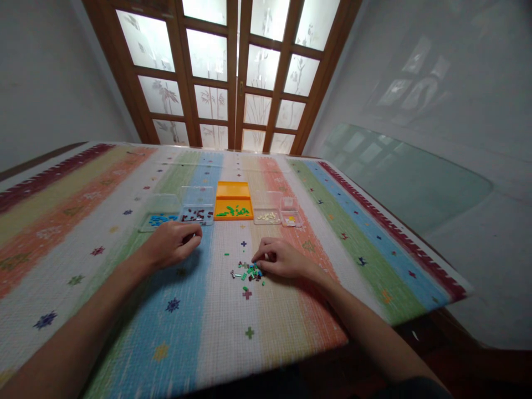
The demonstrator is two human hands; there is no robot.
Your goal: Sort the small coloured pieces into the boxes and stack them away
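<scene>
My left hand (177,242) hovers over the cloth just in front of the box of dark brown pieces (198,216), its fingers curled together; whatever they hold is hidden. At the right edge of a small mixed pile of toy bricks (249,272), my right hand (279,258) has thumb and fingers pinched low at the pieces. Which piece is between them I cannot make out. Green, brown, blue and grey bits make up the pile. A lone green brick (226,254) lies a little apart, up and to the left.
Across the table stand open boxes: a clear one with blue pieces (160,220), an orange box (233,191) with green pieces, a clear one with cream pieces (267,217), and a small clear one (291,220) with yellow and white bits. A striped cloth (233,343) covers the table.
</scene>
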